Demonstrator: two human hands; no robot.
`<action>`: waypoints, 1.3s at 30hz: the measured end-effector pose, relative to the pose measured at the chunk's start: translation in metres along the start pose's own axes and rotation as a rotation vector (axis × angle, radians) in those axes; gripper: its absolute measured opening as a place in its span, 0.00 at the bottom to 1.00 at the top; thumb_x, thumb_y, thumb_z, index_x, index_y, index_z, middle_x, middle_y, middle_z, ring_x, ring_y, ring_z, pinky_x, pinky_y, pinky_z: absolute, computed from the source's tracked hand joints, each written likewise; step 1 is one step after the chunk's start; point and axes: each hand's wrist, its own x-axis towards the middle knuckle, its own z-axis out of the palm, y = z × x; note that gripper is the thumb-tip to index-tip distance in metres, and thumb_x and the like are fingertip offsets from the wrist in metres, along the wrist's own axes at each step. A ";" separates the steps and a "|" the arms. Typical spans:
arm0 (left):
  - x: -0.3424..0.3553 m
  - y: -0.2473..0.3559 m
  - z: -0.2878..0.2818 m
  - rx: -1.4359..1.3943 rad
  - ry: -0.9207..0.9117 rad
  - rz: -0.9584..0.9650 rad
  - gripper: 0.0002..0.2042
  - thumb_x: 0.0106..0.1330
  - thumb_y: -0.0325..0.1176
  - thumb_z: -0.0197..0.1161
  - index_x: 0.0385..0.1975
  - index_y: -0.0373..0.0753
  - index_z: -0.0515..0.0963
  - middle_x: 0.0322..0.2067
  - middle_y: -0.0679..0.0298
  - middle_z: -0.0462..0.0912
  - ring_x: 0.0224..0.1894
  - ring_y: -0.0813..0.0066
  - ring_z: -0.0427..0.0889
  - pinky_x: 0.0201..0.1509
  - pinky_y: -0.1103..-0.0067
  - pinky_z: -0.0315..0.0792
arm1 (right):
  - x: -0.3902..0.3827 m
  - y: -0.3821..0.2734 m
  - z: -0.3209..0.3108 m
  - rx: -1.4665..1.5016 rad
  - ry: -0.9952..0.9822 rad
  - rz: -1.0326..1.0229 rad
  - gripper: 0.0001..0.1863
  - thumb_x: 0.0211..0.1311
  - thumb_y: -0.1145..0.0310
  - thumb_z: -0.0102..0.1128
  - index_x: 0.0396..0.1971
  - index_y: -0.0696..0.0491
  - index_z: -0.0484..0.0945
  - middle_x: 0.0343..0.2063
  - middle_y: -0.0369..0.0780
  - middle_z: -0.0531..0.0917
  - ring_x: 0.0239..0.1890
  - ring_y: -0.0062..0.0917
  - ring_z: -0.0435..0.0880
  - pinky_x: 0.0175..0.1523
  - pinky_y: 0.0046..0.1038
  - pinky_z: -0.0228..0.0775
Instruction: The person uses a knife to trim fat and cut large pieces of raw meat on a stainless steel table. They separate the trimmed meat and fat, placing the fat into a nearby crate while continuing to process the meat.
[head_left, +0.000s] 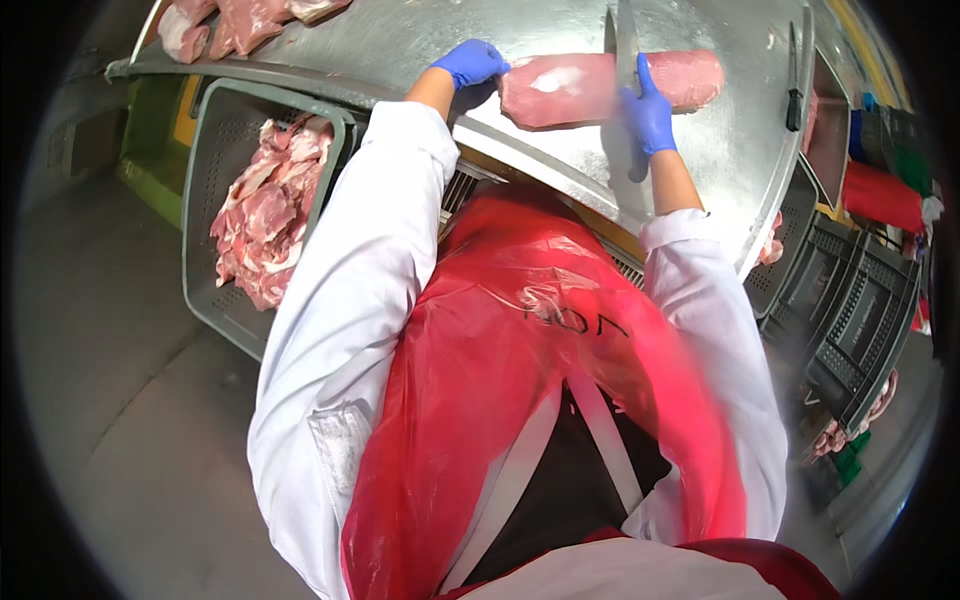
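Observation:
A long pink pork loin [560, 92] with a white fatty patch lies crosswise on the metal table. At its left end my left hand [472, 63], in a blue glove, is closed with the fingertips against the meat. My right hand [652, 118], also gloved in blue, grips a knife [627, 35], one finger stretched up along it. The blade lies across the loin right of its middle and points away from me. The knife's handle is mostly hidden in my palm.
Meat pieces [250, 22] lie at the table's far left. A grey crate [200, 200] of meat trimmings stands below the left edge. A second knife [793, 80] lies near the table's right edge. Dark crates [840, 310] stand at the right, beside a red item [882, 195].

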 end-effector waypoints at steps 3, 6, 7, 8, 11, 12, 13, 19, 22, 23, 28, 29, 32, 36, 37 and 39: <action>0.017 -0.003 0.022 -0.026 -0.118 0.093 0.07 0.57 0.34 0.67 0.27 0.36 0.83 0.23 0.63 0.83 0.27 0.77 0.79 0.35 0.77 0.74 | -0.008 0.004 -0.004 0.016 0.010 0.039 0.41 0.63 0.64 0.59 0.75 0.32 0.53 0.38 0.57 0.85 0.33 0.43 0.88 0.43 0.37 0.80; -0.006 0.009 0.047 0.067 -0.168 0.131 0.06 0.54 0.32 0.66 0.22 0.36 0.82 0.23 0.63 0.83 0.27 0.77 0.78 0.34 0.76 0.74 | -0.025 0.018 -0.013 -0.005 0.044 0.066 0.40 0.64 0.63 0.59 0.75 0.31 0.53 0.39 0.58 0.85 0.36 0.44 0.88 0.45 0.38 0.79; -0.018 0.011 0.059 0.048 -0.155 0.170 0.07 0.54 0.33 0.66 0.23 0.36 0.81 0.22 0.63 0.82 0.26 0.76 0.77 0.32 0.76 0.73 | -0.026 0.021 -0.017 -0.012 0.057 0.059 0.40 0.64 0.63 0.58 0.75 0.32 0.53 0.39 0.58 0.85 0.37 0.45 0.88 0.46 0.39 0.79; -0.037 0.025 0.072 -0.085 -0.136 0.071 0.06 0.55 0.32 0.65 0.24 0.36 0.81 0.21 0.64 0.81 0.25 0.77 0.76 0.31 0.76 0.73 | -0.026 0.019 -0.026 -0.037 0.036 0.127 0.39 0.65 0.63 0.58 0.75 0.32 0.53 0.39 0.58 0.85 0.37 0.45 0.88 0.46 0.39 0.79; -0.061 0.015 0.109 -0.247 -0.024 0.026 0.06 0.60 0.32 0.63 0.25 0.37 0.79 0.20 0.65 0.78 0.22 0.79 0.73 0.26 0.77 0.70 | -0.039 -0.006 -0.042 -0.066 0.002 0.134 0.38 0.66 0.63 0.57 0.75 0.33 0.54 0.38 0.58 0.85 0.38 0.46 0.88 0.48 0.40 0.78; -0.065 0.014 0.120 -0.327 -0.017 -0.021 0.07 0.63 0.32 0.61 0.27 0.37 0.78 0.20 0.65 0.78 0.21 0.80 0.73 0.25 0.78 0.69 | -0.048 -0.010 -0.035 -0.052 0.028 0.031 0.38 0.66 0.63 0.57 0.75 0.33 0.54 0.37 0.57 0.85 0.38 0.46 0.88 0.47 0.40 0.78; -0.072 0.016 0.121 -0.347 -0.013 -0.056 0.07 0.62 0.33 0.62 0.27 0.36 0.79 0.21 0.62 0.79 0.24 0.76 0.76 0.28 0.76 0.71 | -0.059 -0.018 -0.026 -0.039 0.050 -0.067 0.37 0.66 0.63 0.56 0.75 0.34 0.54 0.37 0.57 0.85 0.38 0.46 0.88 0.47 0.40 0.78; -0.106 0.015 0.113 -0.325 0.262 0.083 0.07 0.62 0.32 0.65 0.30 0.35 0.79 0.23 0.60 0.82 0.26 0.75 0.80 0.32 0.76 0.75 | -0.106 -0.049 0.025 -0.240 -0.155 0.034 0.39 0.67 0.62 0.54 0.76 0.43 0.50 0.41 0.62 0.82 0.42 0.54 0.84 0.49 0.44 0.75; -0.112 -0.001 0.090 -0.287 0.475 0.165 0.06 0.64 0.30 0.65 0.31 0.36 0.76 0.20 0.67 0.77 0.23 0.84 0.74 0.29 0.81 0.71 | -0.172 -0.095 -0.007 -0.037 -0.432 0.364 0.41 0.65 0.66 0.56 0.76 0.42 0.48 0.44 0.62 0.81 0.46 0.58 0.82 0.53 0.45 0.73; -0.111 -0.006 0.085 -0.289 0.562 0.175 0.06 0.64 0.30 0.66 0.32 0.36 0.76 0.21 0.68 0.77 0.23 0.84 0.74 0.28 0.81 0.71 | -0.201 -0.084 -0.014 -0.012 -0.507 0.277 0.42 0.65 0.67 0.57 0.76 0.41 0.48 0.44 0.62 0.81 0.44 0.57 0.83 0.53 0.44 0.74; -0.098 0.002 0.084 -0.418 0.673 0.237 0.07 0.62 0.26 0.67 0.30 0.35 0.74 0.19 0.71 0.75 0.22 0.86 0.71 0.26 0.83 0.69 | -0.265 -0.083 -0.073 0.103 -0.437 0.443 0.41 0.65 0.72 0.56 0.76 0.36 0.51 0.36 0.47 0.86 0.23 0.29 0.81 0.35 0.30 0.77; -0.096 0.002 0.089 -0.420 0.671 0.268 0.07 0.62 0.27 0.67 0.31 0.35 0.75 0.20 0.71 0.75 0.22 0.87 0.71 0.27 0.84 0.69 | -0.261 -0.092 -0.086 0.185 -0.319 0.543 0.41 0.65 0.73 0.55 0.76 0.36 0.51 0.35 0.43 0.87 0.21 0.24 0.79 0.32 0.27 0.76; -0.084 0.012 0.087 -0.414 0.638 0.321 0.06 0.62 0.28 0.68 0.33 0.37 0.77 0.24 0.71 0.77 0.25 0.87 0.71 0.30 0.84 0.69 | -0.198 -0.107 -0.090 0.124 -0.214 0.430 0.41 0.65 0.74 0.54 0.76 0.38 0.51 0.28 0.36 0.82 0.20 0.15 0.71 0.26 0.22 0.70; -0.080 0.026 0.075 -0.374 0.664 0.335 0.05 0.62 0.27 0.67 0.33 0.37 0.77 0.24 0.71 0.77 0.24 0.87 0.70 0.29 0.85 0.69 | -0.122 -0.089 -0.013 0.084 -0.194 0.323 0.40 0.65 0.71 0.56 0.76 0.41 0.53 0.39 0.45 0.87 0.22 0.27 0.80 0.31 0.27 0.75; -0.081 0.030 0.070 -0.388 0.654 0.346 0.05 0.62 0.27 0.67 0.34 0.37 0.77 0.24 0.71 0.77 0.24 0.87 0.70 0.29 0.85 0.69 | -0.115 -0.072 0.006 -0.019 -0.191 0.233 0.40 0.65 0.70 0.57 0.75 0.42 0.54 0.44 0.48 0.87 0.25 0.33 0.85 0.33 0.31 0.77; -0.085 0.026 0.061 -0.399 0.650 0.355 0.05 0.62 0.27 0.67 0.34 0.37 0.77 0.24 0.71 0.77 0.24 0.86 0.70 0.29 0.84 0.69 | -0.118 -0.085 0.022 -0.300 -0.149 -0.034 0.41 0.65 0.62 0.60 0.76 0.40 0.52 0.49 0.47 0.82 0.37 0.36 0.81 0.59 0.34 0.64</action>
